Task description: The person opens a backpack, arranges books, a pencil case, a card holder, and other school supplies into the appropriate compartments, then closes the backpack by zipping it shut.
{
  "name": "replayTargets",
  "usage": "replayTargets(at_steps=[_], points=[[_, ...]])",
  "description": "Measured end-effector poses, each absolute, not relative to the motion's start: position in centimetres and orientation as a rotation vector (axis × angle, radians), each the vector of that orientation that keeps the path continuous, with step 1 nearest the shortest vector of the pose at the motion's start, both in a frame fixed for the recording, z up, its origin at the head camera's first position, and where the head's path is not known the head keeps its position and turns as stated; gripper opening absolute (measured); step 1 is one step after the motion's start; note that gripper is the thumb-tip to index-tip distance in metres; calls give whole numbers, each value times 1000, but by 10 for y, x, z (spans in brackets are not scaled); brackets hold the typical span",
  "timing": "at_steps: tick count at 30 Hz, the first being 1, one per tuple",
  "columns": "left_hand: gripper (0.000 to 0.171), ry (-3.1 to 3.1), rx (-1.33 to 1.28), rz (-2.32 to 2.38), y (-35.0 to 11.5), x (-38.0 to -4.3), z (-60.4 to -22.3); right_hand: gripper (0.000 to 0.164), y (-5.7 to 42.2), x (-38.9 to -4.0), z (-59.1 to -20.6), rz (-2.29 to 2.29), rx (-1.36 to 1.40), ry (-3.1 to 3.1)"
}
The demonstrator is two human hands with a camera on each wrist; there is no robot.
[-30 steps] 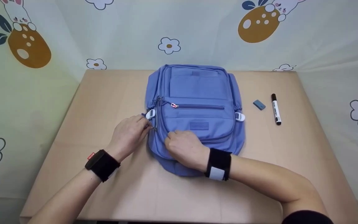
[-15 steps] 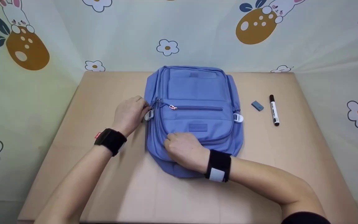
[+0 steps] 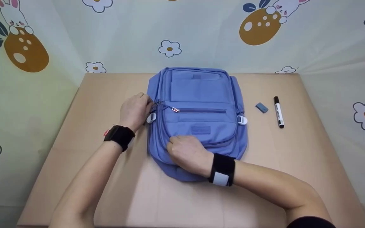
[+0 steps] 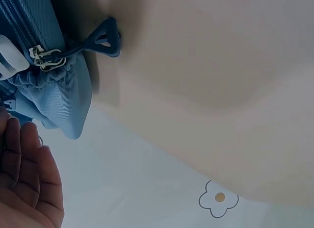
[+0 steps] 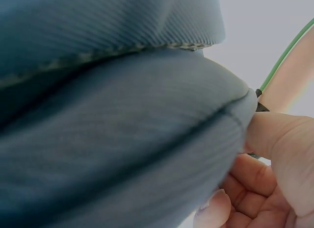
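Observation:
A blue backpack lies front side up on the table. At its left side my left hand pinches a zipper pull beside the white buckle. In the left wrist view the fingers are curled at the bag's edge, the pinch partly cut off by the frame. Another zipper slider there carries a blue loop pull. My right hand grips the lower front of the bag; in the right wrist view its thumb and fingers take hold of the fabric edge.
A blue-grey eraser and a black-capped marker lie on the table right of the bag. A second white buckle sits on the bag's right side. Patterned cloth hangs around the table.
My left hand has moved up along the bag's left side, from below the white buckle to just above it. My right hand has kept its grip in place.

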State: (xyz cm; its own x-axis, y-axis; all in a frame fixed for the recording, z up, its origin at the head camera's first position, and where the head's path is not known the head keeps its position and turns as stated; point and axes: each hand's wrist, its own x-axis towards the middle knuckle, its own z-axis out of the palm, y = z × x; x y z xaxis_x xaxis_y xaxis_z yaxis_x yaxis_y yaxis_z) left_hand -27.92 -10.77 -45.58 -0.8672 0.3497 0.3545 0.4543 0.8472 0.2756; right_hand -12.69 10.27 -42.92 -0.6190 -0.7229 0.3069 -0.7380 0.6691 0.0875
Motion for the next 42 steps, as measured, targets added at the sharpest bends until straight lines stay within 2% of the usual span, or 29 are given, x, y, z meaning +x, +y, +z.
replayTargets(at_steps=[13, 15, 20, 28, 36, 42], points=[[11, -2759, -602, -567, -106, -270, -453, 13, 105, -127, -432, 95, 1156, -2574], [16, -2756, -599, -596, -103, -267, -450, 17, 107, -127, -433, 104, 1157, -2579], [42, -2694, -672, -596, -94, -261, -443, 19, 113, -126, -434, 148, 1184, -2607], [42, -2760, -802, -656, -87, -257, -438, 10, 139, -123, -418, 435, 1208, -2594], [42, -2830, -693, -728, -83, -264, -441, 14, 162, -165, -389, 543, 1061, -2647], [24, -2798, -603, -734, -82, -266, -446, 25, 150, -202, -378, 478, 1003, -2821]])
